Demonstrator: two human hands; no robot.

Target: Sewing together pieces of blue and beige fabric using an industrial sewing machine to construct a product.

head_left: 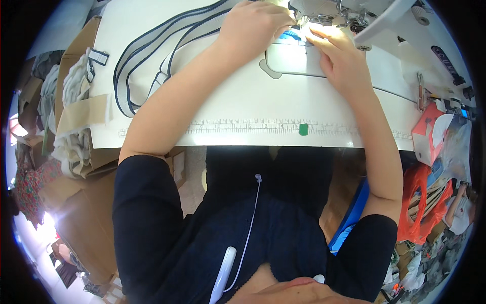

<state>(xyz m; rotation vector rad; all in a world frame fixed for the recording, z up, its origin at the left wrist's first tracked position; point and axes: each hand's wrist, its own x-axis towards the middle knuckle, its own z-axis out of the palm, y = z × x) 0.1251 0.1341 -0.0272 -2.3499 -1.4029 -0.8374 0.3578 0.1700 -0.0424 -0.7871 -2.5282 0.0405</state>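
Note:
Both hands work at the needle area of a white sewing machine at the far edge of a white table. My left hand is closed over a small blue piece of fabric just left of the presser foot. My right hand lies flat on the machine bed, fingertips touching the same piece under the bright lamp. A long white strap with dark blue edge stripes loops across the table to the left of my left forearm.
A ruler strip with a green marker runs along the table's near edge. Cardboard boxes with pale cloth stand at left. A red-and-white box and orange bags sit at right. Small scissors lie on the table.

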